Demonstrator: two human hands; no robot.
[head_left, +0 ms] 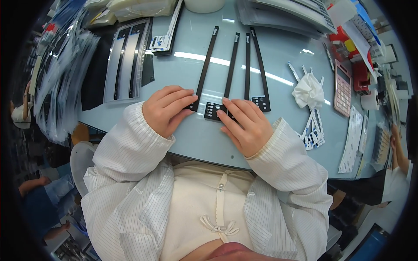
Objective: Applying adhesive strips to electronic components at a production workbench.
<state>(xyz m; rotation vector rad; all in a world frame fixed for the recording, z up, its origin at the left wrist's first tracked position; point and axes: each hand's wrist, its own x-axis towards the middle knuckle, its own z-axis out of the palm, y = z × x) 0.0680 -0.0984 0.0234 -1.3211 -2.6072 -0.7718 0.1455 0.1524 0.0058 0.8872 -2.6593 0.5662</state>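
Observation:
Several flat black strips with long narrow stems lie fanned out on the glass-topped table in front of me. At the near end of the leftmost strip (pixel 206 67), my left hand (pixel 167 109) is closed, thumb and fingertips meeting at its wider foot, which they partly cover. My right hand (pixel 247 124) rests its spread fingertips on the wide end of the second strip (pixel 232 65), where white marks or cutouts show. Beyond that hand are a third strip (pixel 247 65) and a slanted fourth strip (pixel 260 63), whose wide marked foot lies by my knuckles.
Clear plastic sleeves (pixel 65 82) pile up at the left, beside a packet of black strips (pixel 127 61). To the right lie crumpled white material (pixel 308 90), blue-and-white scraps (pixel 314 132) and a pink calculator (pixel 342 88). Stacked sheets (pixel 287 17) stand at the back. Other people sit nearby.

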